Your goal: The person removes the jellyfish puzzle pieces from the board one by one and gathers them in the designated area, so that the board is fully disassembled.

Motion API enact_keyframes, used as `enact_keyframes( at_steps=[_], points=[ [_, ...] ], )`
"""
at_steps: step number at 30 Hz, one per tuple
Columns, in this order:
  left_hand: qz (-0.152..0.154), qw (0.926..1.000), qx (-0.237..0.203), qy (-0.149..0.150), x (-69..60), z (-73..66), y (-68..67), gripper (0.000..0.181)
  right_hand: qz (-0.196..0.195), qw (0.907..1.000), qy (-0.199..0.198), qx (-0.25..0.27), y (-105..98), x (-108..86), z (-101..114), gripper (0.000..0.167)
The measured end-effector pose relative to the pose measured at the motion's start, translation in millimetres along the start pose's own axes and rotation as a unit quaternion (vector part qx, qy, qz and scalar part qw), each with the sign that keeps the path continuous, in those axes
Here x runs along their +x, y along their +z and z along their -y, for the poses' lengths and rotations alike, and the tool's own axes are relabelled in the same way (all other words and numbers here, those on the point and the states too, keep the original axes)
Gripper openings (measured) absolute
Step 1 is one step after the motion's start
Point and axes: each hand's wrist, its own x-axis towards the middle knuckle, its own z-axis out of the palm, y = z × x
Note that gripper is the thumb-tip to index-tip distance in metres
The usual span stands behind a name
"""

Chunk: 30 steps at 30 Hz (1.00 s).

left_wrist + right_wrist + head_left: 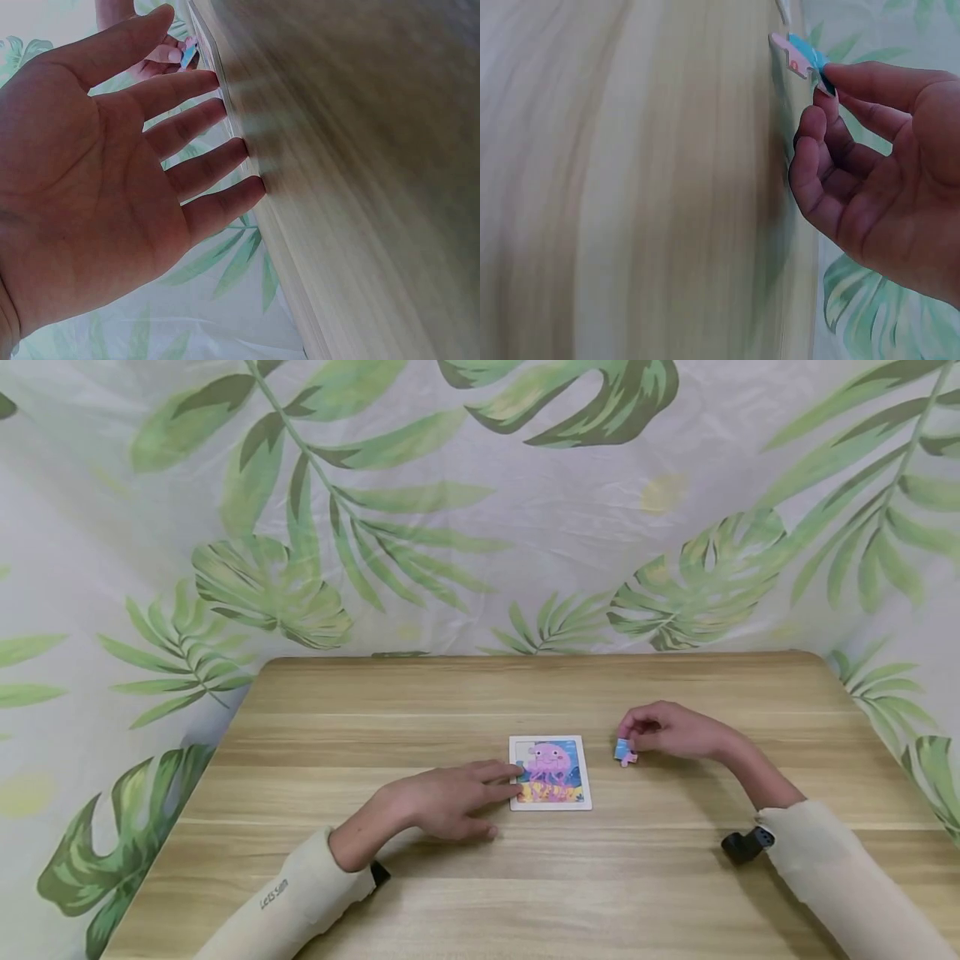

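Note:
A square jigsaw puzzle [551,772] with a white frame and a pink jellyfish picture lies on the wooden table. Its upper left part shows a pale gap in the picture. My left hand [450,799] rests with extended fingers at the puzzle's left edge, fingertips touching the frame. To the right of the puzzle, my right hand [670,731] pinches a blue and pink puzzle piece [625,752] between thumb and fingers. In the right wrist view the puzzle piece [799,56] sticks out past the fingertips, above the table surface.
The wooden table [337,718] reaches back to a hanging cloth [465,527] printed with green leaves. Black wrist cameras sit at both sleeves, the right one [747,845] close above the table.

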Motion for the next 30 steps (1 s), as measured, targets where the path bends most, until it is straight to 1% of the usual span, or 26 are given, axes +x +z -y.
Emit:
enact_keyframes(
  at_steps=[4,10,17,26,30],
  points=[
    [0.000,1.0000,-0.003,0.002,0.1,0.4,-0.4,0.066,0.001,1.0000,-0.006,-0.008,-6,-7.9,-4,0.012],
    [-0.001,1.0000,-0.006,0.002,0.1,0.6,-0.5,0.066,-0.012,0.9996,0.006,-0.025,-12,-12.8,-11,0.014],
    [-0.001,1.0000,-0.008,0.001,-0.5,0.5,0.2,0.067,-0.025,0.9986,-0.010,-0.046,-16,-10.6,-15,0.014],
    [-0.006,1.0000,-0.002,0.004,-1.4,1.6,0.5,0.069,-0.039,0.9971,-0.039,-0.052,-13,-3.1,-16,0.012],
    [-0.007,0.9999,-0.004,0.006,-1.3,1.8,-0.4,0.069,-0.039,0.9950,-0.048,-0.078,-9,-0.4,-13,0.012]
  ],
)
